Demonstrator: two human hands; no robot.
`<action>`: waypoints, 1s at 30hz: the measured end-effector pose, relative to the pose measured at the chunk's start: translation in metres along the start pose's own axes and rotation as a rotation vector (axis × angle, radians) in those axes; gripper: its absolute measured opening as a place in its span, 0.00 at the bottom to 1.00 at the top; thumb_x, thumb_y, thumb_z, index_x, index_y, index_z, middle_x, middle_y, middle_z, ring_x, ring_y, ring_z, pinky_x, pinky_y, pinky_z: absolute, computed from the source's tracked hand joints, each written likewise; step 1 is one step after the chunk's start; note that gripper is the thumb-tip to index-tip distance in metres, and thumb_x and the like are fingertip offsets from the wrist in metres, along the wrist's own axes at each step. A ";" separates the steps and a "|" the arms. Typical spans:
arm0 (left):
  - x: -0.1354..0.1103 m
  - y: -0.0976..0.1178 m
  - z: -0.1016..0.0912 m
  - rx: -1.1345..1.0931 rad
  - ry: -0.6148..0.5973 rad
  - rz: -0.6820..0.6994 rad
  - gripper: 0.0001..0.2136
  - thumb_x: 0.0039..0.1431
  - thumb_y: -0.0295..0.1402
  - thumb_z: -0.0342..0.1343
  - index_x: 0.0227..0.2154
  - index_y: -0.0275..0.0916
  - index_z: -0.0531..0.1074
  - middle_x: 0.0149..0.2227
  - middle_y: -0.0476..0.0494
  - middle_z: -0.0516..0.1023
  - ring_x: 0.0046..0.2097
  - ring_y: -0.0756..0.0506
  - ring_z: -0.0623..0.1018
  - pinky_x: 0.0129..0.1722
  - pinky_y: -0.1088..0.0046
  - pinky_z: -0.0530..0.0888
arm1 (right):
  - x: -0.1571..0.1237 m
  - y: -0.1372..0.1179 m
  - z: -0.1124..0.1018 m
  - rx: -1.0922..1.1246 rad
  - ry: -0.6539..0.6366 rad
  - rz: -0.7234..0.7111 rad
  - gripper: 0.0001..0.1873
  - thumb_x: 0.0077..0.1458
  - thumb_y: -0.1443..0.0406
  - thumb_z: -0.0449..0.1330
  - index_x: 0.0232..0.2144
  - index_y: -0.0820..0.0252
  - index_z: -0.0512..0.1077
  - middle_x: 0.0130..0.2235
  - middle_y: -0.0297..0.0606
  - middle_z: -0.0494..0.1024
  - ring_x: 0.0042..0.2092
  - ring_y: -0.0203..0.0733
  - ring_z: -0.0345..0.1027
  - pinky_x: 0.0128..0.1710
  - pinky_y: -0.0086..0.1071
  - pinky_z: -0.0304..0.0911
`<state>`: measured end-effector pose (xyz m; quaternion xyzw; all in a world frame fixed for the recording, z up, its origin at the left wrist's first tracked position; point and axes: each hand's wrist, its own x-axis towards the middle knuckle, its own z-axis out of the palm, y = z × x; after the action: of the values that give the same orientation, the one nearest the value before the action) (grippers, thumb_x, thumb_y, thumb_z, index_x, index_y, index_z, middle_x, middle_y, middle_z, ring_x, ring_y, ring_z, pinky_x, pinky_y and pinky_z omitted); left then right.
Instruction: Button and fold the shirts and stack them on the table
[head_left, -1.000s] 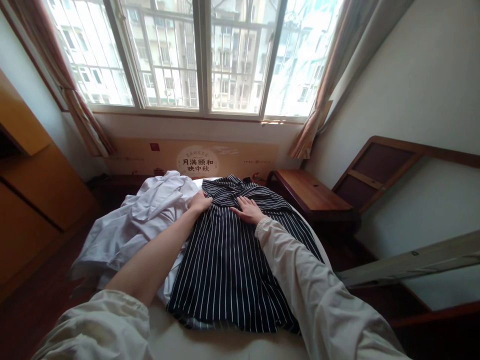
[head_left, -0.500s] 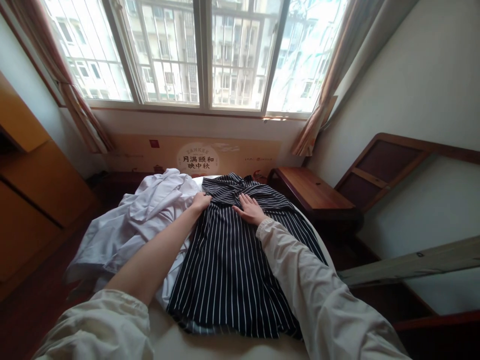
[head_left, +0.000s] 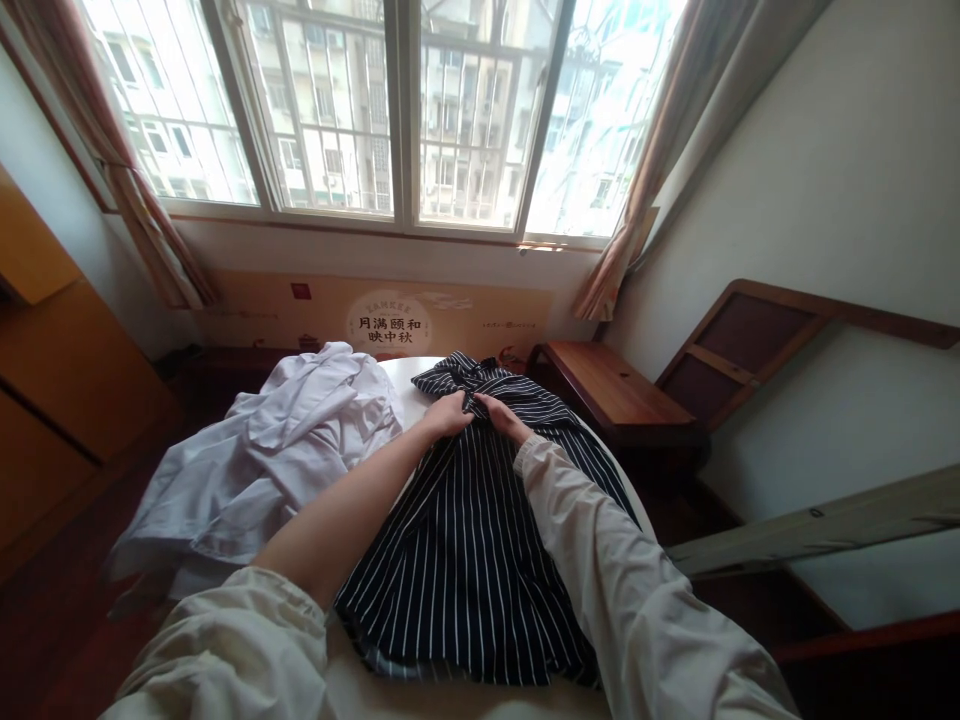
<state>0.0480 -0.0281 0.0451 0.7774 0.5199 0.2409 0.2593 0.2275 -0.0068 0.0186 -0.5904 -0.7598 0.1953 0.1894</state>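
A black dress with white stripes [head_left: 480,540] lies spread out, its hem toward me and its upper part bunched at the far end. My left hand [head_left: 448,414] is closed on the fabric near the waist, gathering it inward. Close beside it, my right hand [head_left: 507,418] pinches the same gathered fabric between thumb and fingers. Both hands nearly meet over the middle of the dress. To the left sits a crumpled heap of white cloth [head_left: 277,450], apart from my hands.
The dress and white cloth lie on a white rounded tabletop [head_left: 405,385]. Beyond stand a low wooden table [head_left: 619,385] at the right and a barred window [head_left: 405,120] with curtains. A yellow-brown cabinet [head_left: 67,370] is at the left, and a leaning wooden frame [head_left: 720,360] rests by the right wall.
My left hand has moved right from the dress's left edge, pulling the fabric inward. My right hand, flat on the dress before, has closed on the fabric. The view has shifted slightly.
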 end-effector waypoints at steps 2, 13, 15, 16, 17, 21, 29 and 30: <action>-0.003 0.000 0.009 -0.041 -0.093 0.100 0.30 0.54 0.33 0.66 0.61 0.37 0.72 0.58 0.35 0.80 0.56 0.35 0.80 0.57 0.64 0.75 | 0.003 0.000 -0.006 0.039 0.046 0.007 0.35 0.73 0.57 0.32 0.66 0.60 0.69 0.65 0.42 0.74 0.65 0.48 0.68 0.66 0.41 0.62; -0.092 0.003 0.003 0.136 -0.015 0.049 0.24 0.57 0.52 0.63 0.49 0.41 0.73 0.46 0.37 0.81 0.45 0.35 0.82 0.45 0.62 0.76 | 0.028 -0.047 -0.002 -0.184 0.156 -0.258 0.25 0.58 0.53 0.68 0.55 0.55 0.77 0.56 0.43 0.79 0.59 0.53 0.69 0.63 0.42 0.61; -0.109 0.005 0.002 0.206 -0.023 -0.021 0.25 0.56 0.58 0.61 0.44 0.41 0.74 0.42 0.38 0.82 0.43 0.35 0.82 0.43 0.62 0.76 | 0.032 -0.054 0.005 -0.262 0.120 -0.264 0.23 0.56 0.51 0.69 0.51 0.55 0.80 0.54 0.45 0.80 0.58 0.55 0.69 0.63 0.44 0.60; -0.116 0.006 0.001 0.242 -0.030 -0.033 0.25 0.56 0.60 0.60 0.42 0.41 0.74 0.42 0.37 0.82 0.43 0.34 0.82 0.42 0.62 0.75 | 0.035 -0.057 0.009 -0.278 0.110 -0.251 0.20 0.57 0.52 0.68 0.48 0.55 0.81 0.52 0.45 0.81 0.57 0.55 0.70 0.63 0.44 0.60; -0.122 0.007 0.001 0.276 -0.043 -0.033 0.24 0.56 0.59 0.60 0.40 0.42 0.74 0.42 0.37 0.82 0.44 0.34 0.82 0.42 0.62 0.75 | 0.038 -0.058 0.012 -0.273 0.113 -0.224 0.16 0.59 0.54 0.67 0.45 0.55 0.81 0.51 0.44 0.82 0.56 0.54 0.71 0.62 0.43 0.60; -0.136 0.014 -0.002 0.359 -0.104 -0.003 0.12 0.62 0.47 0.57 0.37 0.43 0.76 0.41 0.38 0.83 0.45 0.36 0.83 0.41 0.65 0.74 | 0.056 -0.051 0.012 -0.017 0.275 -0.015 0.13 0.62 0.58 0.59 0.42 0.55 0.80 0.44 0.42 0.84 0.48 0.50 0.76 0.52 0.39 0.67; -0.152 0.040 -0.006 0.305 -0.156 0.039 0.16 0.63 0.52 0.56 0.35 0.44 0.77 0.35 0.42 0.83 0.40 0.39 0.83 0.36 0.67 0.73 | 0.076 0.014 -0.019 0.293 0.478 0.345 0.19 0.56 0.59 0.56 0.45 0.62 0.78 0.42 0.48 0.83 0.43 0.50 0.77 0.45 0.38 0.72; -0.154 0.042 -0.005 0.295 -0.185 0.054 0.15 0.62 0.51 0.57 0.34 0.45 0.77 0.35 0.43 0.83 0.40 0.39 0.83 0.36 0.68 0.73 | 0.072 0.022 -0.020 0.292 0.470 0.368 0.19 0.55 0.59 0.57 0.46 0.62 0.77 0.41 0.48 0.83 0.41 0.50 0.77 0.42 0.38 0.73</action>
<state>0.0205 -0.1850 0.0605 0.8395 0.5026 0.0964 0.1824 0.2396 0.0699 0.0279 -0.7134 -0.5398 0.1914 0.4039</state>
